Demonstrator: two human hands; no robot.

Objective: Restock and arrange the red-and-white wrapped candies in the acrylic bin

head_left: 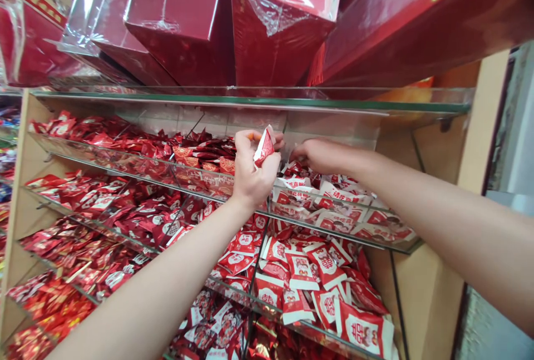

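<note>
My left hand (255, 168) is raised at the front of the top bin row, closed around a small red-and-white wrapped candy (265, 147) that sticks up between thumb and fingers. To its right, my right hand (319, 155) reaches over the clear front panel into the right-hand top bin. Its fingers curl downward among red-and-white candy packets (342, 190), and whatever is between the fingertips is hidden. Dark red and orange packets (204, 151) lie in the bin just left of my left hand.
Above the hands runs a glass shelf (250, 103) bearing large plastic-wrapped red boxes (279, 43). Lower tiers hold more wrapped candies (308, 271) behind clear panels. A wooden side panel (446, 226) bounds the rack on the right.
</note>
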